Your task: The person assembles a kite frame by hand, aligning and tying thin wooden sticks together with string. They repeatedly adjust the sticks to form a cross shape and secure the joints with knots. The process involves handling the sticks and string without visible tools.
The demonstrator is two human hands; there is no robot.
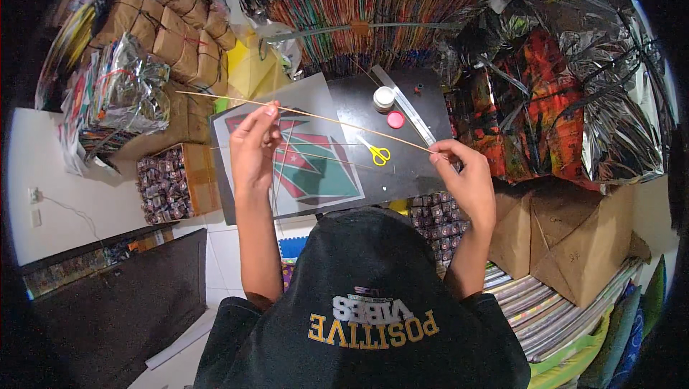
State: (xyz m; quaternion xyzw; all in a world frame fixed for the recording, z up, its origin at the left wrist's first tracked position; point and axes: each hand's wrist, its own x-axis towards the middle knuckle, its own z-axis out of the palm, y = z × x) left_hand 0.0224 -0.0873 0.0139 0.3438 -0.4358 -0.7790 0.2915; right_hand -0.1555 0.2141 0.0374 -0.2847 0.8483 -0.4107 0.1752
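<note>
A long thin wooden stick (359, 128) is stretched slantwise above the table, higher at the left. My left hand (252, 146) pinches it between thumb and fingers, with a length sticking out past that hand. At its right end, the fingertips of my right hand (466, 177) close on it. Below lies a pale sheet with a green, red and white kite-like panel (334, 186). More thin sticks (316, 156) cross over this panel, partly behind my left hand. Yellow-handled scissors (380, 156) rest beside the panel.
On the dark table (287, 208) are an open white jar (384, 97), a pink lid (395, 119) and a metal ruler (409, 110). Dense colourful folded sheets (359, 1) line the far side. Shiny wrapped bundles (545, 102) stand right; a carton of small packets (163, 182) stands left.
</note>
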